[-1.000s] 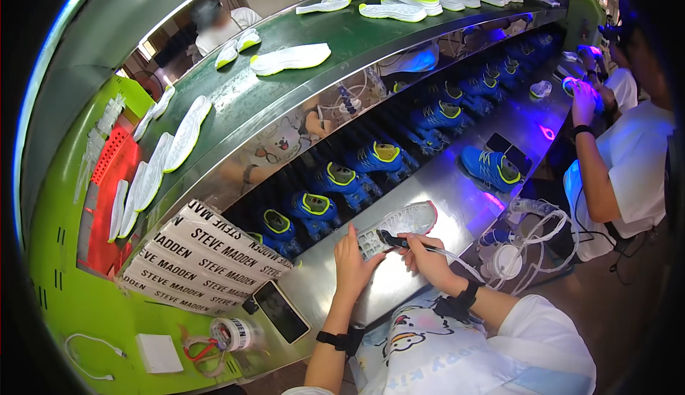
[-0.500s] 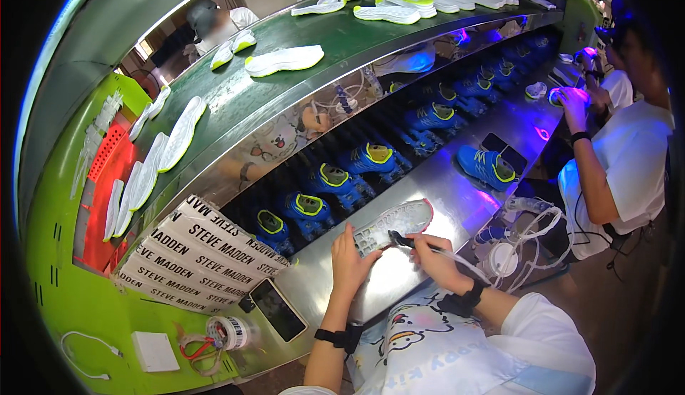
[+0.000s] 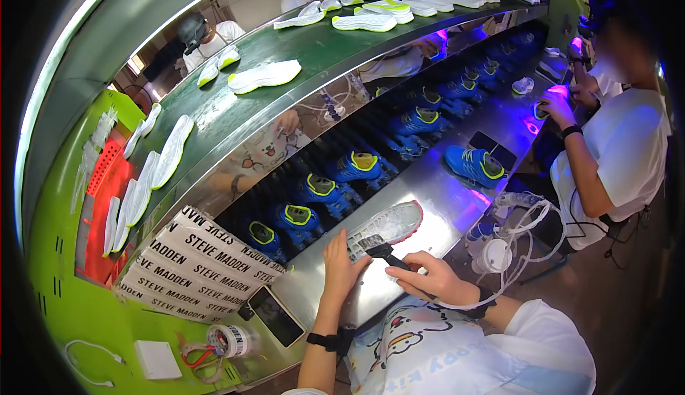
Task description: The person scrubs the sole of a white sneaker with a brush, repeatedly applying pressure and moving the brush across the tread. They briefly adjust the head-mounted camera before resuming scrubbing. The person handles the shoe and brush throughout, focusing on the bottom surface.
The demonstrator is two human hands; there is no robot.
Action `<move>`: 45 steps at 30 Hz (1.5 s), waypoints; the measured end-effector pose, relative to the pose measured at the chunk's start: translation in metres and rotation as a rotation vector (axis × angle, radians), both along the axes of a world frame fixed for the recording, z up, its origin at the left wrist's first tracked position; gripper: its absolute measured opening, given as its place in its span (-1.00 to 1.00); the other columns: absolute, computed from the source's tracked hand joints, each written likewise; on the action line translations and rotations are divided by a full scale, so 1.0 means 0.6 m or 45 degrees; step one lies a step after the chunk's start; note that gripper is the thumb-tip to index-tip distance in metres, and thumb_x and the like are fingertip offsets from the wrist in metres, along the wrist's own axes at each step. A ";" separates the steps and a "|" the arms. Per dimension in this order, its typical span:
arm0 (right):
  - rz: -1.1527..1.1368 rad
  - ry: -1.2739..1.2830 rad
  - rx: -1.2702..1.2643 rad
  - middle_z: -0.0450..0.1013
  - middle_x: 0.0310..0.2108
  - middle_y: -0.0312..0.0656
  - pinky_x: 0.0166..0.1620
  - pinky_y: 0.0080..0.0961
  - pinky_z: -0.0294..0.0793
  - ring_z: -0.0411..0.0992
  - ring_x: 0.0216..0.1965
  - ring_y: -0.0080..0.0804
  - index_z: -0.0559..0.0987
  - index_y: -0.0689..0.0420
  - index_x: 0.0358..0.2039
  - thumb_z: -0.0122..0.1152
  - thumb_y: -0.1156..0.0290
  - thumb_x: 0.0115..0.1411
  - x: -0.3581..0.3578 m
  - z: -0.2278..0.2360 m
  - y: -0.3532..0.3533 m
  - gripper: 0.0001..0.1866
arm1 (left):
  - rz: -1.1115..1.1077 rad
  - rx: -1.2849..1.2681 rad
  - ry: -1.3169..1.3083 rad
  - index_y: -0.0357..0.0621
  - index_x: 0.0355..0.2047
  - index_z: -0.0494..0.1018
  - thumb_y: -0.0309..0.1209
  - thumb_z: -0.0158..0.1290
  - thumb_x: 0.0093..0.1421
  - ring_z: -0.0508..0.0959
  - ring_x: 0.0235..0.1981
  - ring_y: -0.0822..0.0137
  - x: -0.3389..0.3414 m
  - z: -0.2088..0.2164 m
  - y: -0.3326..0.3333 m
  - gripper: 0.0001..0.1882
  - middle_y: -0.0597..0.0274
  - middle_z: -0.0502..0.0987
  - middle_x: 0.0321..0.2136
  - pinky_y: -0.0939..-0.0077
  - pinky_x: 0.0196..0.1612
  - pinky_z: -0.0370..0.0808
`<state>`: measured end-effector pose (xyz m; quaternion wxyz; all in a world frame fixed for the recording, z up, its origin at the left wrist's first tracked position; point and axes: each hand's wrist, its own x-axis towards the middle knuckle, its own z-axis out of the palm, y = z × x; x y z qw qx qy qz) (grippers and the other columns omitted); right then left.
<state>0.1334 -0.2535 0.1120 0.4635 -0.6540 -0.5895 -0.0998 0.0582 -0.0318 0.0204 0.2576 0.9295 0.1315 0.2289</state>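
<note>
A pale grey shoe sole (image 3: 401, 221) with a pinkish-red edge lies on the metal bench ledge in front of me, hollow side up with a grid pattern at its left end. My left hand (image 3: 341, 265) grips that left end, thumb along the near side. In my right hand (image 3: 434, 279) is a black-handled brush (image 3: 386, 254), a clear tube trailing from it past my wrist. The bristles are over the sole's gridded part; whether they touch it I cannot tell.
White soles (image 3: 265, 76) lie on the green conveyor belt (image 3: 214, 120) above. Blue shoes (image 3: 297, 216) line the dark lower channel; another blue shoe (image 3: 474, 165) stands on the ledge. A printed carton (image 3: 203, 266), phone (image 3: 277, 316) and white pot (image 3: 496, 256) are nearby. A co-worker (image 3: 614, 145) sits at right.
The brush has swung toward the sole's left end, and its flat bristle head now shows. My right hand has shifted slightly nearer to me. The whole view has moved a little.
</note>
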 end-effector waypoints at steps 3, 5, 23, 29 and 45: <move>0.004 -0.055 -0.039 0.37 -0.32 -0.19 -0.44 -0.58 0.44 0.37 -0.47 -0.45 0.53 0.06 0.00 0.29 0.62 -0.07 0.003 0.003 -0.008 -0.47 | 0.078 -0.078 -0.161 -0.28 -0.02 0.36 -0.43 0.25 -0.07 0.39 -0.04 0.01 -0.004 0.022 -0.009 -0.43 -0.03 0.42 -0.09 0.21 0.06 0.27; 0.031 -0.026 -0.107 0.37 -0.29 -0.19 -0.42 -0.57 0.44 0.38 -0.45 -0.45 0.51 0.05 0.02 0.26 0.62 -0.06 0.008 0.003 -0.013 -0.45 | 0.144 -0.189 -0.352 -0.21 -0.16 0.47 -0.51 0.20 -0.03 0.41 -0.08 0.05 -0.013 0.064 -0.010 -0.64 0.04 0.44 -0.14 0.24 0.01 0.31; 0.116 -0.306 -0.473 0.36 -0.19 -0.13 -0.35 -0.47 0.51 0.43 -0.24 -0.32 0.41 0.04 0.05 0.08 0.53 0.01 0.047 0.028 -0.031 -0.49 | -0.566 0.386 -0.227 -0.13 -0.43 0.53 -0.54 0.19 -0.18 0.36 -0.16 0.14 0.023 0.238 -0.042 -0.78 0.19 0.39 -0.24 0.31 -0.15 0.35; 0.155 -0.432 -0.497 0.33 -0.28 -0.21 -0.41 -0.51 0.49 0.42 -0.31 -0.41 0.42 0.08 -0.01 0.09 0.52 0.00 0.061 0.038 -0.034 -0.54 | -0.671 0.320 -0.120 -0.14 -0.49 0.51 -0.55 0.21 -0.22 0.36 -0.16 0.15 0.039 0.250 -0.035 -0.80 0.22 0.37 -0.25 0.32 -0.13 0.35; 0.267 -0.612 -0.411 0.29 -0.37 -0.24 -0.49 -0.57 0.44 0.40 -0.44 -0.45 0.45 0.17 -0.08 0.09 0.49 0.01 0.086 0.029 -0.033 -0.61 | -0.744 0.377 0.089 -0.09 -0.48 0.50 -0.50 0.21 -0.11 0.31 -0.11 0.17 0.055 0.266 -0.040 -0.85 0.26 0.35 -0.26 0.28 -0.06 0.21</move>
